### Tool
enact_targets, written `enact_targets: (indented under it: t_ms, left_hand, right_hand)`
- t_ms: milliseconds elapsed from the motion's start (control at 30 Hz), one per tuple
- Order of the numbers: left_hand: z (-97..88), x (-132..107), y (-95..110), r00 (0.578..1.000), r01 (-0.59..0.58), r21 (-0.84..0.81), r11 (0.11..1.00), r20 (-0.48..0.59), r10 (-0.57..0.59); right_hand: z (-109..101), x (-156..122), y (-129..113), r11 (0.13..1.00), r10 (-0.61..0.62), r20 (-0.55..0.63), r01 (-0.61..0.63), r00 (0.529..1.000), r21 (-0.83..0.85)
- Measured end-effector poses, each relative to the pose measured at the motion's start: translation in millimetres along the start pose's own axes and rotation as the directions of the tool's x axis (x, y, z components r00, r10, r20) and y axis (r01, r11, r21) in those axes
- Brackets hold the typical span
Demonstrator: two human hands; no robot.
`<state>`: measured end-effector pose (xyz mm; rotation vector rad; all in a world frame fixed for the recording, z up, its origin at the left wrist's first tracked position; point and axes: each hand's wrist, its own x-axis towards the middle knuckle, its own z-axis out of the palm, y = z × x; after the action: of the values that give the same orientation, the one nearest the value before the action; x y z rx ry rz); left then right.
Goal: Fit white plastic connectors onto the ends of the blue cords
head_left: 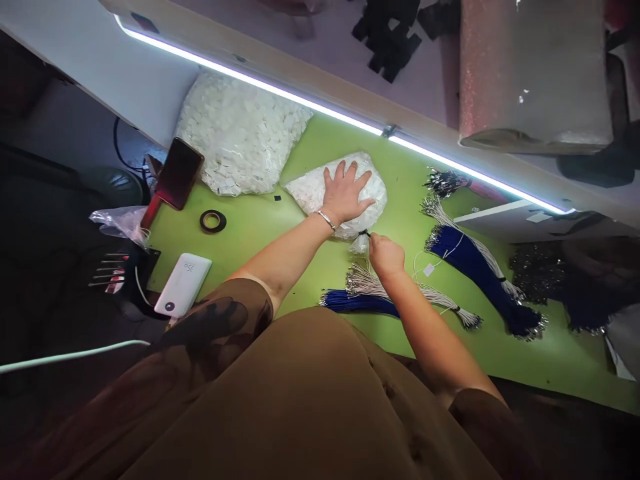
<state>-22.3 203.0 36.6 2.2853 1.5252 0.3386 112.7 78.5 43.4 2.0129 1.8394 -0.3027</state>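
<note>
My left hand point(345, 192) lies flat, fingers spread, on top of a small clear bag of white pieces point(310, 190) on the green table point(280, 233). My right hand point(385, 255) is closed in a pinch at the bag's tied neck point(361, 243), near a small dark tie. Just below my right hand lies a bundle of blue cords with silver tips point(357, 301). A thin white string with a tag point(429, 269) runs to the right of that hand.
A larger bag of white pieces point(240, 133) sits at the back left. A phone point(177, 172), a tape roll point(213, 221) and a white power bank point(183, 284) lie at the left. More blue cord bundles point(480, 273) lie at the right. A light strip point(300, 100) edges a shelf above.
</note>
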Motion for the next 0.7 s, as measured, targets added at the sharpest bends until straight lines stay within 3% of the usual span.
enact_targets:
  t_ms: [133, 233, 433, 567, 700]
  left_hand:
    - [0.7, 0.4, 0.5, 1.0, 0.004, 0.001, 1.0, -0.003, -0.004]
    - [0.7, 1.7, 0.8, 1.0, 0.014, -0.007, 1.0, 0.005, -0.014]
    - [1.0, 2.9, -3.9, 1.0, -0.006, -0.023, 1.0, -0.014, 0.006]
    - [2.0, 0.9, -6.2, 0.999, -0.031, 0.011, 0.999, -0.024, 0.031]
    - [1.9, -0.5, -5.5, 0.999, -0.035, 0.046, 0.998, -0.026, 0.036]
  right_hand:
    - [20.1, 2.4, -11.6, 1.0, -0.003, 0.015, 0.003, 1.0, 0.005]
    - [23.7, -8.9, -11.0, 1.0, -0.005, 0.056, 0.005, 0.998, 0.008]
    - [5.6, -10.5, 33.9, 0.988, 0.118, -0.11, -0.106, 0.987, 0.112]
    - [19.3, 4.8, 59.1, 0.969, 0.185, -0.046, -0.174, 0.982, 0.177]
    - [26.3, 16.4, 41.1, 0.967, 0.1, -0.113, -0.07, 0.989, 0.245]
